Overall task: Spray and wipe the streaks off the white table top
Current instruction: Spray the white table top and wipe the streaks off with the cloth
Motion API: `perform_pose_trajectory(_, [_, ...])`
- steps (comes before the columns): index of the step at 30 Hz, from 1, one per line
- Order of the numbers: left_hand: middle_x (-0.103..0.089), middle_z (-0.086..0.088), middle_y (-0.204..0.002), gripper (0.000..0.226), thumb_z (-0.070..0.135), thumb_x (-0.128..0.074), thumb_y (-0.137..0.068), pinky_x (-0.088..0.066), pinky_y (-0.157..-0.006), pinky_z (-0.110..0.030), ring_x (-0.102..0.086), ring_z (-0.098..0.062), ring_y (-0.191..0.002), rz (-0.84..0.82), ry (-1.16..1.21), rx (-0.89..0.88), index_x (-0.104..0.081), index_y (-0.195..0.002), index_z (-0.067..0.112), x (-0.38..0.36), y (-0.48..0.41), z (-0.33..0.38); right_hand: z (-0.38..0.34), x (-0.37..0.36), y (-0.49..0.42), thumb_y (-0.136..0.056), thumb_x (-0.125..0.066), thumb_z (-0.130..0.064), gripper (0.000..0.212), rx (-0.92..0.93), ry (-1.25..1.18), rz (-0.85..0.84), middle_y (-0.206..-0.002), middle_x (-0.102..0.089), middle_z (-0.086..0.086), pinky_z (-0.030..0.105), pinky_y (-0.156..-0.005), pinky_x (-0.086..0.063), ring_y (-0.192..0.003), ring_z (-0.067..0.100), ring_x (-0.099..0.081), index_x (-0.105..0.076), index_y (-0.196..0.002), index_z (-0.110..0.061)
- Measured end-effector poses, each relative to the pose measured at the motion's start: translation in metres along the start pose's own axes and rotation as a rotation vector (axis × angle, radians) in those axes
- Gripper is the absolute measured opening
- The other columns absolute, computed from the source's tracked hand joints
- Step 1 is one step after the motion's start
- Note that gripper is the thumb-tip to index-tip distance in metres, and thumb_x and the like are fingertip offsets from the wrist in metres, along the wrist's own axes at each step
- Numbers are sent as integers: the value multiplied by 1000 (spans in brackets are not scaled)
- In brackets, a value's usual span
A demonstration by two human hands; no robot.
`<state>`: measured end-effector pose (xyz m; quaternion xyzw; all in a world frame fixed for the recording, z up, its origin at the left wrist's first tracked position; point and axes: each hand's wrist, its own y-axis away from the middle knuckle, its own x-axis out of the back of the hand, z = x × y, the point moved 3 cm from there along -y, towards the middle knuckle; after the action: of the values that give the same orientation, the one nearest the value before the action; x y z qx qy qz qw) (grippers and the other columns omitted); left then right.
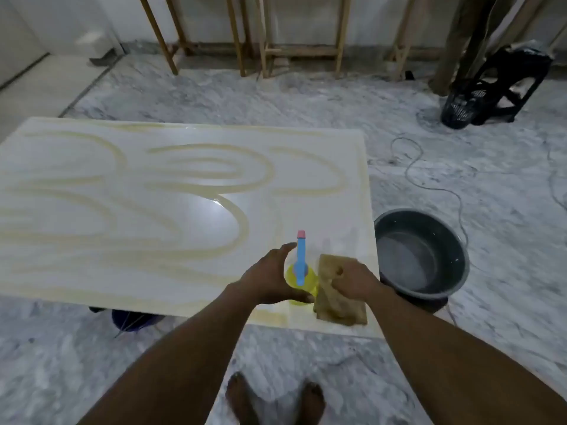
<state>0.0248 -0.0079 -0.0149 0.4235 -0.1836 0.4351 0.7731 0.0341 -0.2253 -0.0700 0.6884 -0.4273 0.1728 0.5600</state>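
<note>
The white table top (92,271) is low and glossy, covered with curving yellowish streaks (239,222). Near its front right corner stands a yellow spray bottle (302,282) with a blue head and pink nozzle tip. My left hand (267,280) curls around the bottle's left side, thumb under it and fingers spread at its top. My right hand (352,279) grips a brown cloth (337,305) that lies on the table just right of the bottle.
A grey basin (422,256) with water stands on the marble floor by the table's right edge. White cables (429,185) trail beyond it. Black plastic baskets (487,90) and wooden frame legs (242,35) are at the back. My bare feet (273,400) are below.
</note>
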Motion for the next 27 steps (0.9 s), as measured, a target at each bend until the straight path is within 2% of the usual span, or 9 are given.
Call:
perform_pose_trajectory(2, [-57, 0, -153, 122, 70, -86, -73, -53, -110, -47, -58, -24, -138, 76, 45, -56, -21, -167, 29, -11, -4, 11, 5, -18, -14, -85, -57, -31, 39, -43, -96, 13, -131, -60, 13, 36, -86, -49, -105, 26, -60, -59, -120, -14])
perform_pose_trajectory(8, [-76, -7, -123, 83, 57, -71, -95, -61, -91, -44, -74, -30, -110, 304, 135, -50, -34, -159, 19, -18, -3, 21, 23, -61, -71, -81, -32, -70, 57, -194, -149, 33, -128, -55, -1, 50, -94, -48, -108, 25, -56, -51, -121, -34])
perform_pose_trajectory(14, [-78, -7, -121, 78, 49, -61, -92, -65, -86, -46, -77, -31, -96, 379, 146, -95, -35, -158, 19, -12, -5, 22, -12, -38, -27, -96, -50, -43, 56, -198, -140, 55, -141, -46, 8, 46, -107, -42, -125, 32, -50, -38, -142, -14])
perform_pose_trajectory(17, [-78, -9, -111, 64, 34, -66, -95, -64, -85, -49, -75, -31, -89, 404, 176, -102, -44, -154, 21, -7, -4, 20, -2, -44, -43, -90, -57, -42, 50, -184, -144, 28, -129, -54, 7, 44, -98, -45, -116, 30, -53, -47, -132, -15])
perform_pose_trajectory(19, [-76, -8, -99, 57, 25, -66, -98, -63, -83, -49, -74, -31, -85, 407, 178, -106, -47, -151, 20, -5, -6, 20, 0, -39, -43, -90, -57, -41, 30, -173, -168, 24, -111, -56, 1, 39, -88, -47, -102, 24, -55, -55, -111, -20])
perform_pose_trajectory(20, [-75, -8, -97, 54, 23, -66, -98, -63, -82, -47, -73, -31, -84, 409, 176, -99, -49, -149, 20, -4, -5, 20, -2, -33, -38, -90, -55, -38, 19, -158, -214, 40, -103, -58, 1, 37, -83, -47, -93, 21, -56, -56, -96, -20])
perform_pose_trajectory(22, [-75, -7, -99, 49, 21, -67, -98, -62, -82, -45, -73, -30, -86, 420, 164, -83, -51, -145, 20, 1, -4, 19, -4, -21, -27, -95, -50, -35, 26, -112, -340, 97, -88, -61, 5, 33, -71, -47, -76, 17, -55, -54, -77, -16])
perform_pose_trajectory(24, [-75, -7, -102, 45, 19, -67, -97, -62, -83, -46, -73, -30, -87, 417, 149, -74, -53, -140, 19, 7, -4, 16, -1, -11, -18, -99, -45, -42, 39, -95, -550, 138, -82, -63, 6, 30, -66, -46, -73, 17, -57, -58, -80, -11])
perform_pose_trajectory(27, [-74, -7, -102, 40, 18, -66, -95, -62, -84, -49, -73, -30, -89, 413, 132, -72, -56, -134, 20, 15, -2, 15, 8, -6, -5, -96, -54, -46, 34, -196, -1066, 67, -96, -66, 4, 37, -81, -53, -90, 22, -62, -63, -100, -13])
